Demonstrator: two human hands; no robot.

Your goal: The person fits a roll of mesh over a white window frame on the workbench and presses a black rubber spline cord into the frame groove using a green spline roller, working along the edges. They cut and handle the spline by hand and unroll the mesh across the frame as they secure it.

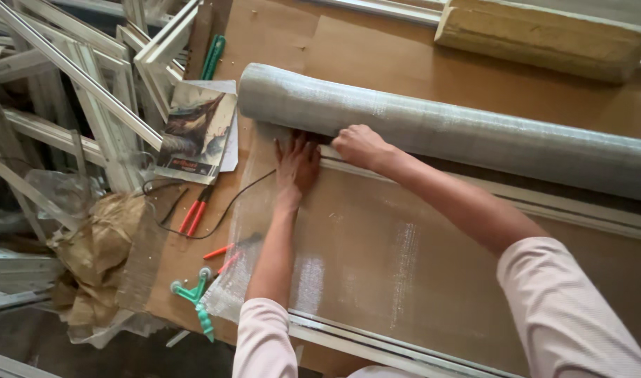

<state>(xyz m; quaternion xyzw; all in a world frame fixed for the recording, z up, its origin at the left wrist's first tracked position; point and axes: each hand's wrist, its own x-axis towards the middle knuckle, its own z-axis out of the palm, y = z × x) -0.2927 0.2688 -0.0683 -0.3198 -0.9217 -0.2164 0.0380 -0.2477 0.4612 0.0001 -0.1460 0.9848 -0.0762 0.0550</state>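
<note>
Near the desk's (404, 63) left edge: left hand (296, 166) flat, fingers spread, pressing unrolled mesh sheet (376, 259); right hand (361, 145) just beside, curled against grey mesh roll (474, 129), gripping nothing visibly. Left of the roll, rectangular printed booklet (194, 133), dark and cream. At left edge, red-handled pliers (194, 213), green roller tool (198, 301).

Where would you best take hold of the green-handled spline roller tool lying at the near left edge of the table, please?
Probably by the straight green handle of the green spline roller tool, coming from the left table edge: the handle overhangs the brown work table, while the wheeled head rests on the translucent mesh sheet.
</note>
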